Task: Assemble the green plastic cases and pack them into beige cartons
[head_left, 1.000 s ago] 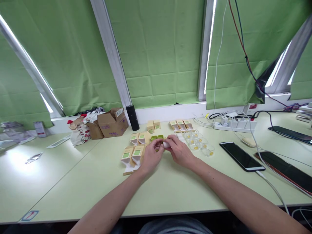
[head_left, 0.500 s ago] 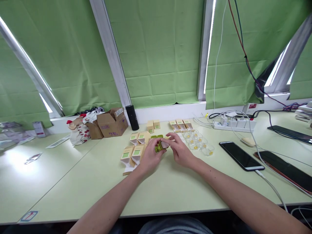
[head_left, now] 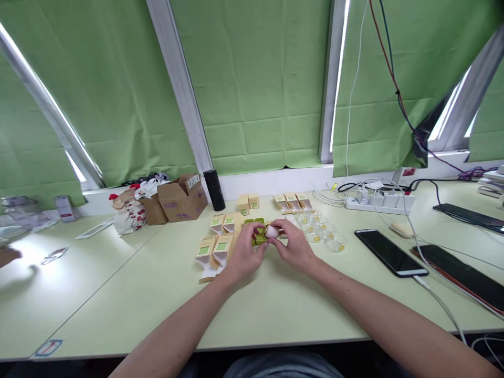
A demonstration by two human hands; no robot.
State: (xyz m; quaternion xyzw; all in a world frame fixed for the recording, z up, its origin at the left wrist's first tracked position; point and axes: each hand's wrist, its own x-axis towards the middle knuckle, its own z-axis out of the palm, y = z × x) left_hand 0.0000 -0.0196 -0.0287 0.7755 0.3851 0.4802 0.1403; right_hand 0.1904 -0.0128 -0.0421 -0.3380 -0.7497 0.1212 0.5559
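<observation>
A small rounded pale-pinkish piece [head_left: 271, 231] with a dark rim on its left side sits between my two hands. My left hand [head_left: 245, 249] has thumb and index finger closed at its left edge. My right hand [head_left: 293, 245] pinches it from the right with thumb and fingertips. Shiny green pieces [head_left: 259, 238] show just behind and between my left fingers, partly hidden. Left of my left hand stand kraft-coloured cartons [head_left: 221, 247] with green squares and open flaps. Clear plastic cups with yellow spots [head_left: 315, 231] lie beyond my right hand.
More small cartons stand at the back [head_left: 248, 202] and back right [head_left: 292, 202]. A black cylinder [head_left: 213, 190] and brown box [head_left: 183, 199] are back left. Right are a phone [head_left: 389, 252], a power strip [head_left: 376, 202] and cables. Another person's hand [head_left: 8, 256] shows far left.
My right hand has gone from reaching over with extended fingers to pinching the pale piece, whose rounded face now shows. Another person's hand has appeared at the far left.
</observation>
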